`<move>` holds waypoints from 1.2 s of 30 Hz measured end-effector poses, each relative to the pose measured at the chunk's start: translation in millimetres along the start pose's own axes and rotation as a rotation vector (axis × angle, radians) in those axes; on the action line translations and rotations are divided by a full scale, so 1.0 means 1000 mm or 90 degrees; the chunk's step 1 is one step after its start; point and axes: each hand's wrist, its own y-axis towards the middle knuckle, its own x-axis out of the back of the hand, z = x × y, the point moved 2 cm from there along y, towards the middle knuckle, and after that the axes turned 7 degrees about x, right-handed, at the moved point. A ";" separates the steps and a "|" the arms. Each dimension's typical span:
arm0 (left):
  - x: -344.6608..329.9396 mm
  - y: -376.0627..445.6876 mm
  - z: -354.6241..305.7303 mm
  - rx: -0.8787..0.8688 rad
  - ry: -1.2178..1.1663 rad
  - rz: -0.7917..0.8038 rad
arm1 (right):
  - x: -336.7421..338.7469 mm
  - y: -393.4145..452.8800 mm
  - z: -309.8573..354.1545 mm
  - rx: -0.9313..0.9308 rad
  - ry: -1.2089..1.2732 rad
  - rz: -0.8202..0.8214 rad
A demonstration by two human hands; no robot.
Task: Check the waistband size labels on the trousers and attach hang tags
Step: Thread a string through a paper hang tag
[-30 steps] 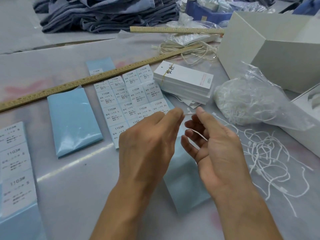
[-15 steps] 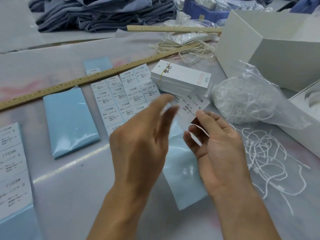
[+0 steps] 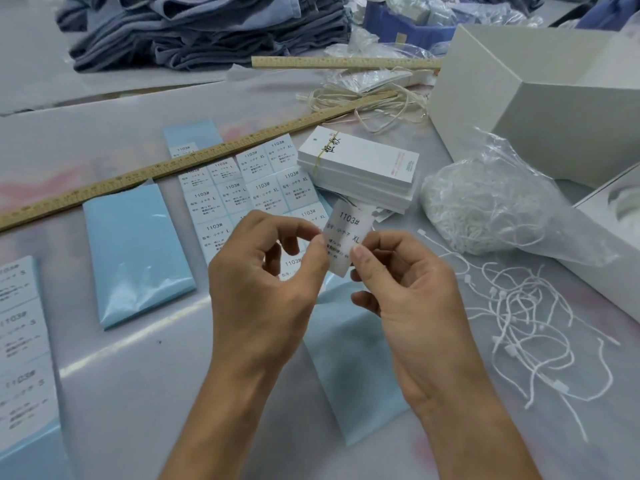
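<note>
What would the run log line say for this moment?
stage: label in hand | left hand: pinches XL size label | right hand: pinches same label | hang tag stack: untouched

two rulers, two hands, one tag stack.

surface: pale grey tabletop under clear plastic sheet, faint pink stains
seam: second tabletop section at upper left
light: soft overhead glare streak, lower left

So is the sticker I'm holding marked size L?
No, the sticker pinched between the left hand and right hand reads 1103# and XL.
</note>
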 end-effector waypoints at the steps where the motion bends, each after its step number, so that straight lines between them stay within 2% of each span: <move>1: 0.000 0.000 0.001 0.005 -0.007 -0.004 | 0.000 0.000 0.000 -0.003 0.003 -0.001; 5: 0.000 -0.001 0.011 0.097 -0.104 -0.043 | 0.002 0.002 -0.003 -0.022 0.023 -0.047; 9: 0.001 0.000 0.022 0.212 -0.203 -0.068 | 0.008 0.004 -0.004 -0.044 0.075 -0.160; 11: 0.004 0.002 0.025 0.249 -0.247 -0.077 | 0.014 0.002 0.001 -0.003 0.040 -0.202; 13: 0.007 0.004 0.023 0.276 -0.288 -0.081 | 0.022 0.003 0.016 0.103 -0.043 -0.229; 15: 0.007 0.005 0.022 0.295 -0.305 -0.088 | 0.024 0.012 0.034 0.198 -0.151 -0.206; 17: 0.006 0.004 0.022 0.307 -0.297 -0.099 | 0.017 0.036 0.045 0.258 -0.285 -0.137; 20: 0.006 0.004 0.022 0.317 -0.301 -0.105 | 0.002 0.090 0.054 0.317 -0.603 -0.011; 22: 0.006 0.006 0.023 0.316 -0.308 -0.110 | -0.001 0.123 0.046 0.296 -0.809 0.108; 24: 0.006 0.007 0.024 0.318 -0.313 -0.109 | 0.001 0.133 0.033 0.247 -0.931 0.181; 28: 0.008 0.007 0.024 0.319 -0.322 -0.102 | 0.006 0.121 0.020 0.340 -1.004 0.147; 36: 0.007 0.007 0.025 0.304 -0.296 -0.094 | 0.001 0.123 0.036 0.364 -1.062 0.109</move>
